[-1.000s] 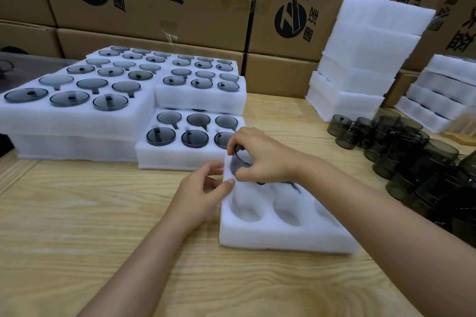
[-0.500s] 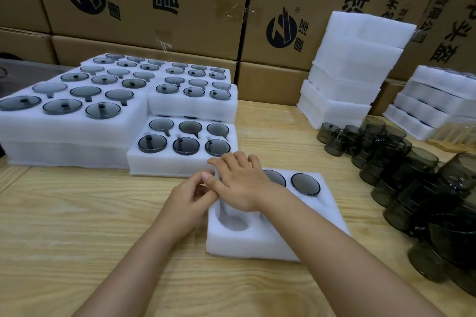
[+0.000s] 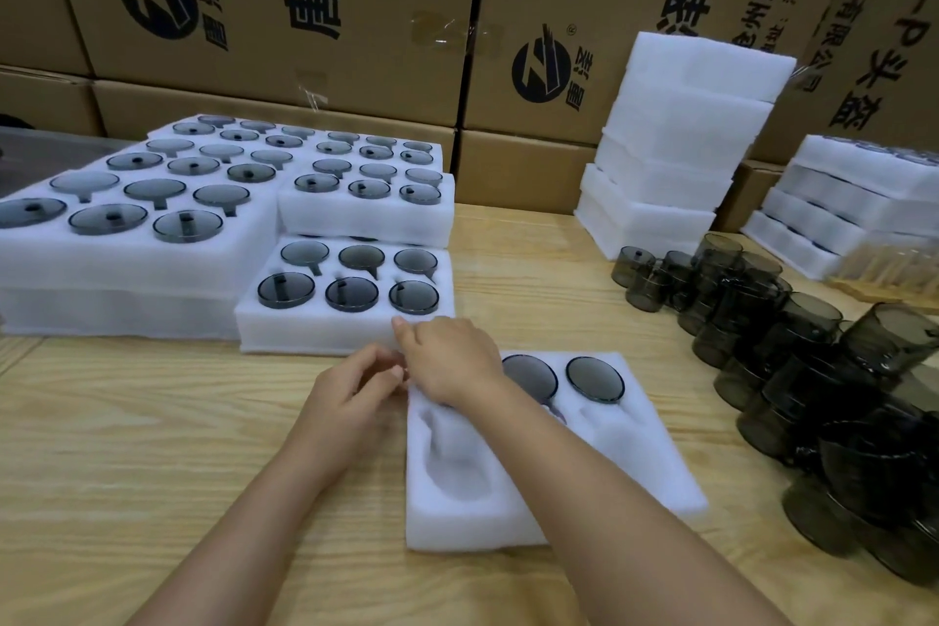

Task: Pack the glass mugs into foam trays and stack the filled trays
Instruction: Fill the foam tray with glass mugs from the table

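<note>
Near desk's [image 3: 152, 422] front edge, had bare wood left of foam tray [image 3: 635, 473]. Set left hand [image 3: 350, 391], right hand [image 3: 452, 361] at its far-left corner, fingers' [image 3: 406, 328] grip untellable; smoky mugs [image 3: 594, 379] seated.

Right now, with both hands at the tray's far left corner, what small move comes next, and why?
Probably the right hand should reach for a loose mug at the right: the tray shows two seated mugs, while its near pockets sit empty.
</note>
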The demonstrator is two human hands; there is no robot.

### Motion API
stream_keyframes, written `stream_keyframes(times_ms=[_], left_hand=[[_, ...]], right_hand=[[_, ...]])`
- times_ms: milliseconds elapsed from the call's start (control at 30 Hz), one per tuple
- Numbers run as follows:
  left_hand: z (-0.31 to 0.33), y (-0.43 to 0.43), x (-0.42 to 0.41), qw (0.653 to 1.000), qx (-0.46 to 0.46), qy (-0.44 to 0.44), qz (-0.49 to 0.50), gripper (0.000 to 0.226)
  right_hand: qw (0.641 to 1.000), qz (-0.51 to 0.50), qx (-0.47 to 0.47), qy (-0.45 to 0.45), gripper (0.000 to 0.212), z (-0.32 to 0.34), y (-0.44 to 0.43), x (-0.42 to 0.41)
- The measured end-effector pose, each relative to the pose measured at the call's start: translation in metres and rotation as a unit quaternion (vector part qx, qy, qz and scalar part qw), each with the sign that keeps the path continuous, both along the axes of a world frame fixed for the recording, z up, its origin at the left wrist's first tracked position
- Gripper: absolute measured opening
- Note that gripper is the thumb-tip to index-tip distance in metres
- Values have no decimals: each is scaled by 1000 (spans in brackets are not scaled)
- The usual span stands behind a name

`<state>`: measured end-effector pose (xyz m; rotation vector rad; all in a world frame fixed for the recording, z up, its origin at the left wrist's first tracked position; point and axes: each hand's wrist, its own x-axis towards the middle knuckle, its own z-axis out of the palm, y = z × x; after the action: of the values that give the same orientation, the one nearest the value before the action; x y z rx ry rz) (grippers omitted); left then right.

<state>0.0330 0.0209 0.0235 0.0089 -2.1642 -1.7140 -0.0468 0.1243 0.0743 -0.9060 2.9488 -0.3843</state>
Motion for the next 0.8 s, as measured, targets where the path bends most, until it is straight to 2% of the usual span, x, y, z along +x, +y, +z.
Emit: stream_keyframes(times_ms=[133, 233, 300, 367, 400, 433, 500, 533, 600, 700, 800], left_hand=[[-1, 5, 0, 999, -34, 1, 34, 36], [-1, 6, 2, 999, -47, -17, 13, 40], [-2, 5, 3, 998, -51, -34, -27, 40], [-2, 3, 5, 996, -62, -40, -59, 50], [-1, 2, 5, 995, -62, -39, -63, 55], [0, 2, 6, 996, -60, -37, -61, 58], [1, 2, 5, 996, -58, -33, -63, 56], [1, 2, 4, 996, -60, -33, -64, 56], [2, 3, 2, 995, -67, -33, -59, 57], [2, 3, 0, 996, -79, -24, -40, 54], [1, 1, -1, 996, -85, -20, -28, 55]], right_hand=[[997, 23, 60, 49, 41, -4, 2, 4], [995, 34, 73, 55, 42, -4, 1, 2], [998, 18, 50, 25, 47, -3, 2, 0], [998, 9, -44, -43, 56, 1, 6, 1], [990, 10, -118, -77, 53, 3, 8, 2], [972, 7, -209, -109, 46, 4, 11, 3], [906, -12, -391, -159, 31, 7, 21, 1], [877, -19, -452, -164, 30, 9, 28, -3], [852, -38, -503, -138, 31, 15, 49, -18], [863, -127, -485, -70, 27, 24, 92, -60], [917, -244, -314, 37, 22, 26, 139, -116]])
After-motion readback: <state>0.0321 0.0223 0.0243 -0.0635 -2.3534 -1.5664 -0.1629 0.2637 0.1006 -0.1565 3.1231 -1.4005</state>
